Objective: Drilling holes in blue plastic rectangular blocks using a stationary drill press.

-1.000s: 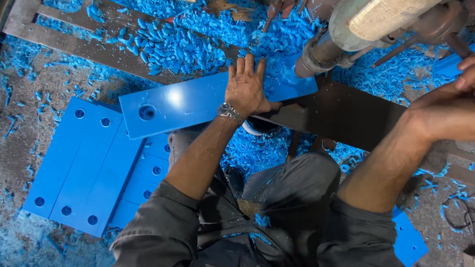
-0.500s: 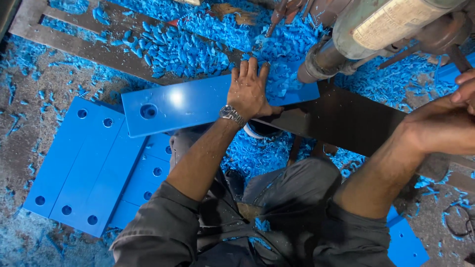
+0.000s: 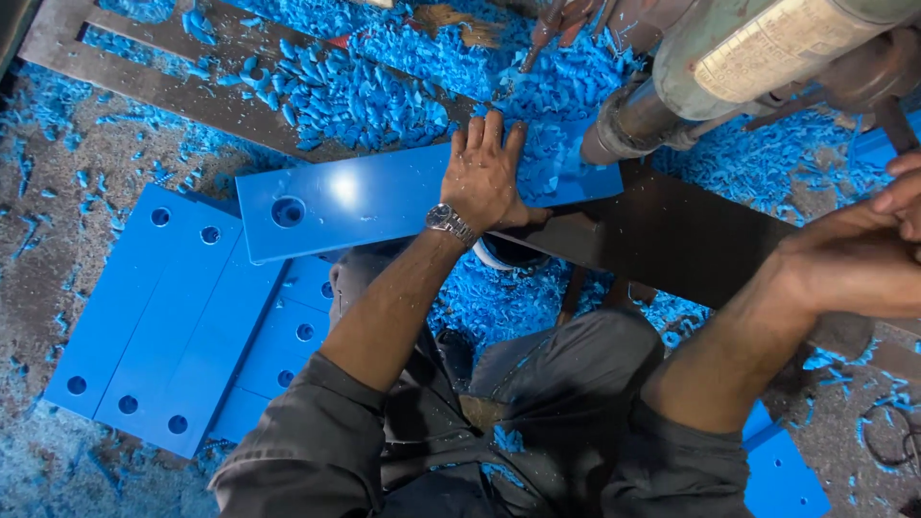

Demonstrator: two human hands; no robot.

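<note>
Left hand (image 3: 484, 177) pressed flat, fingers spread, on blue plastic plate (image 3: 384, 197) lying across dark machine table (image 3: 672, 235) beneath drill spindle (image 3: 624, 129); right hand (image 3: 863, 254), grip unclear, raised near edge; firm downward pressure prevents plate spin.

Your right hand (image 3: 887, 240) is running off the right edge, fingers cut. Your left hand (image 3: 486, 177) is hiding part of the plate (image 3: 365, 197). The drill (image 3: 767, 58) is leaving frame at top.

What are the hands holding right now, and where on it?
Left hand presses flat on the blue plastic bar, near its right end by the drill. Right hand: any hold cannot be told.
</note>
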